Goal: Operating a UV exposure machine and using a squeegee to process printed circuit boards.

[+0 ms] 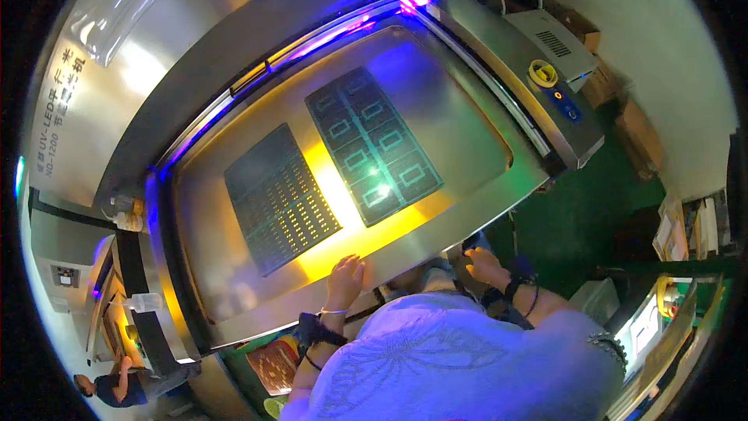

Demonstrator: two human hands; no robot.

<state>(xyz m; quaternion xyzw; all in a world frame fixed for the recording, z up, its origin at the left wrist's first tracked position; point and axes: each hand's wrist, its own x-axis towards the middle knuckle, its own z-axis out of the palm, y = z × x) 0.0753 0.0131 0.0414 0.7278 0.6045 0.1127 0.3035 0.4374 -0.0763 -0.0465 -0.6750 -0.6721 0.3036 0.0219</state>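
Evidently, from my end, the dotted panel (279, 199) and patterned panel (372, 146) lie flat mid-bed, likely gapped to avoid overlap; bare metal runs to the metal bed's (471, 121) right edge. The left hand (345, 279) sits half-curled at its front edge, the right hand (487, 267) bent beyond; whether either grips anything, I can't tell

On the machine bed (467, 121), the left panel (269, 175) lies beside the right panel (374, 144), slightly apart.

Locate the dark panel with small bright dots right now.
In the head view, the dotted panel lies left of centre on the metal tray, left of the other dark panel and upper-left of the left hand.
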